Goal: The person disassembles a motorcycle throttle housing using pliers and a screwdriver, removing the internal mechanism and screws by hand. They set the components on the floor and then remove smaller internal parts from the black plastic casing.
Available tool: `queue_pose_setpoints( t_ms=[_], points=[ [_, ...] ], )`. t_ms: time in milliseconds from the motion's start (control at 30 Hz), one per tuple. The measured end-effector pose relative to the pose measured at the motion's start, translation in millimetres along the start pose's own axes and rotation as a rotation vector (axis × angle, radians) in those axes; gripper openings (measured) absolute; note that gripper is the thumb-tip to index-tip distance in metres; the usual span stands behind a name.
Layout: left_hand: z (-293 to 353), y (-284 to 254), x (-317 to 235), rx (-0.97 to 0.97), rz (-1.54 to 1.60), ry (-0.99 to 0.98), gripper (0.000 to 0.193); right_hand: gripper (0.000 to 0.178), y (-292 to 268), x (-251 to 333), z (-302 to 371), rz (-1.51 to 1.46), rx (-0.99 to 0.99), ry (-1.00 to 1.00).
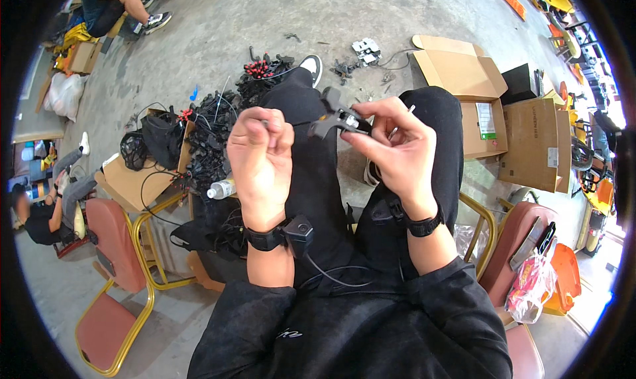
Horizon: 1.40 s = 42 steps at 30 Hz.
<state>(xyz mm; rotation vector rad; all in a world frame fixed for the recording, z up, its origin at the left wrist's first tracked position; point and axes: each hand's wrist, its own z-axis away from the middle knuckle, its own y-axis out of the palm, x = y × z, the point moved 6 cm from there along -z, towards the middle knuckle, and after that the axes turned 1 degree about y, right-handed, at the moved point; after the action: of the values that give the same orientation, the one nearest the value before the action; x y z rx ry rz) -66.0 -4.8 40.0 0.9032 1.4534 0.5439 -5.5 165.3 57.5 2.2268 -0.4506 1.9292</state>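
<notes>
My right hand [403, 152] grips a black plastic part [326, 122] with several stubby arms between thumb and fingers, above my knees. A thin pale stick-like end [411, 108] shows by the same hand's fingers; what it belongs to is hidden. Just left of the part, my left hand [262, 157] is closed in a pinch, palm side up. A thin dark line runs from the part toward it, but what the fingertips hold is too small to make out. Both wrists wear black straps with small black boxes [299, 232].
Left of my legs lies a heap of black parts and cables [215, 134], some red-tipped, with a clear bottle [221, 189]. An open cardboard box [472, 117] stands right. Chairs [114, 236] flank me. Two people sit at the left. Loose metal pieces [366, 50] lie ahead.
</notes>
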Motion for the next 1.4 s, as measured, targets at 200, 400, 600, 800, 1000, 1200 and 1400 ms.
queue_pose_setpoints(
  t_ms=[200, 400, 600, 800, 1000, 1200, 1400],
  points=[
    [5.6, 12.3, 25.1, 0.108, -0.142, -0.134, 0.024, 0.032, -6.8, -29.4, -3.7, -0.529, -0.155, 0.384],
    [5.9, 10.0, 38.5, -0.076, -0.230, -0.249, 0.026, 0.033, -0.4, -43.6, 0.7, -0.734, -0.190, 0.468],
    [5.7, 11.9, 45.6, -0.251, 0.117, -0.359, 0.021, 0.033, 3.5, -46.4, -0.2, -0.794, -0.182, 0.528],
    [10.7, 13.0, 44.7, -0.216, 0.641, -0.442, 0.024, 0.033, 0.1, -57.5, -2.0, -0.856, -0.225, 0.581],
    [12.4, 7.8, 33.2, -0.303, 0.579, -0.315, 0.018, 0.039, -10.0, -64.3, -6.0, -0.983, -0.285, 0.597],
    [11.2, -2.9, 38.4, -0.375, 0.333, -0.352, 0.022, 0.040, -14.1, -53.7, -5.5, -0.899, -0.394, 0.488],
    [12.1, 10.7, 52.0, -0.211, 0.383, -0.598, 0.036, 0.038, -18.3, -40.4, -7.0, -0.726, -0.419, 0.322]
  ],
)
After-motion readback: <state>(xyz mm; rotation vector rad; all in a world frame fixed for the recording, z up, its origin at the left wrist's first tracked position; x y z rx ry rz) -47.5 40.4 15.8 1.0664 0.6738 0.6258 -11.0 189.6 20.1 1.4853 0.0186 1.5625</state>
